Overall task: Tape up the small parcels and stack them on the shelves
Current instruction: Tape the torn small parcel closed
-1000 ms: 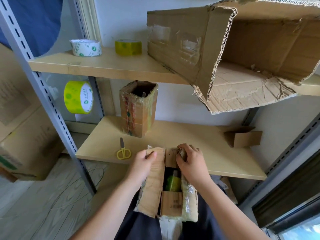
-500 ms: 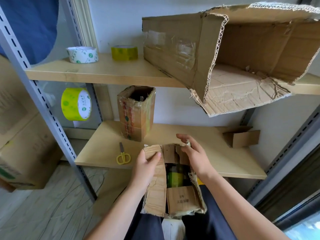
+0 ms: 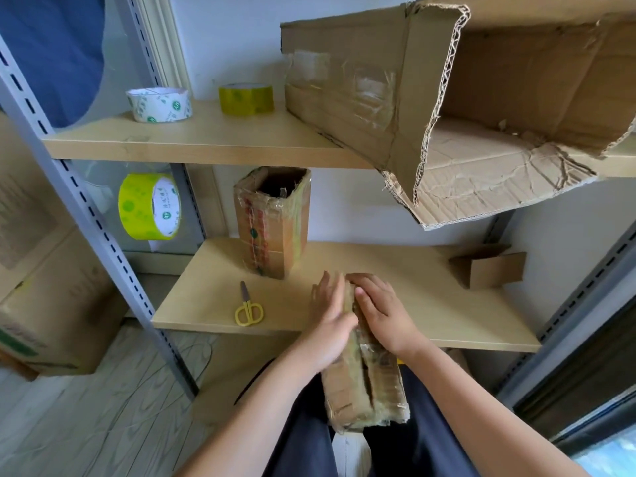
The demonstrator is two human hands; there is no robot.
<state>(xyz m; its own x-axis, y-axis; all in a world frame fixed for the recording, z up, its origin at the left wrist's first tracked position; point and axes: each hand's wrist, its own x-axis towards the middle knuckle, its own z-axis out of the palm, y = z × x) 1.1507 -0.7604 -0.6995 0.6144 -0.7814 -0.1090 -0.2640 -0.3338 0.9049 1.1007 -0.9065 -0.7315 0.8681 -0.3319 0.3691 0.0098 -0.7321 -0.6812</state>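
A small worn cardboard parcel [image 3: 366,390] lies on my lap, its far end against the lower shelf [image 3: 395,325]. Its two long flaps are folded down, with a narrow seam between them. My left hand [image 3: 330,318] lies flat on the left flap, fingers straight. My right hand [image 3: 382,311] presses the right flap down with straight fingers. Three tape rolls are in reach: a white one [image 3: 159,104] and a yellow one [image 3: 246,98] on the upper shelf, and a yellow-green one [image 3: 148,206] hanging at the left upright. Yellow scissors [image 3: 248,305] lie on the lower shelf.
An upright taped box [image 3: 272,222] with an open top stands on the lower shelf. A small open box [image 3: 488,270] sits at the shelf's right. A large torn carton [image 3: 457,98] overhangs the upper shelf [image 3: 192,142]. Big cartons [image 3: 44,287] stand on the floor at left.
The parcel's flaps were open, showing a green item inside; both hands have folded them shut and now press them flat. The parcel has shifted forward against the shelf.
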